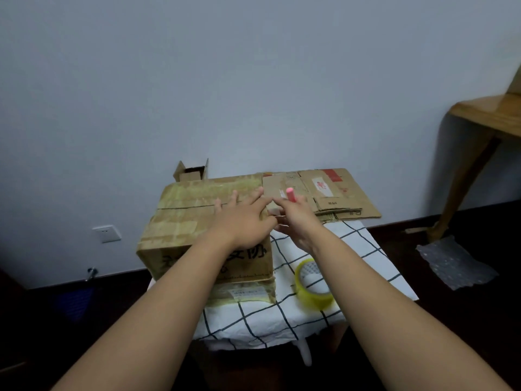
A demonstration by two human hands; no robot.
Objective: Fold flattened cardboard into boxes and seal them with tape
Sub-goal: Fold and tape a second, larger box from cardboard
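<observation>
A large brown taped cardboard box [203, 230] stands on the checked white tablecloth [352, 249], flattened brown cardboard [324, 190] behind. The left hand [242, 218] presses flat on the box's top; the right hand [296, 218] grips a pink cylindrical tool [291, 194] beside it. A yellowish tape roll [313, 283] lies nearby.

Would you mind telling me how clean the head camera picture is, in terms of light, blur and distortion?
Head view: dim, flat light with a bluish cast on the wall; the floor is nearly black. Wide-angle stretch enlarges the forearms toward the bottom corners. Slight softness on the left hand, right hand and tape roll; the print on the box is not readable. No strong glare.
</observation>
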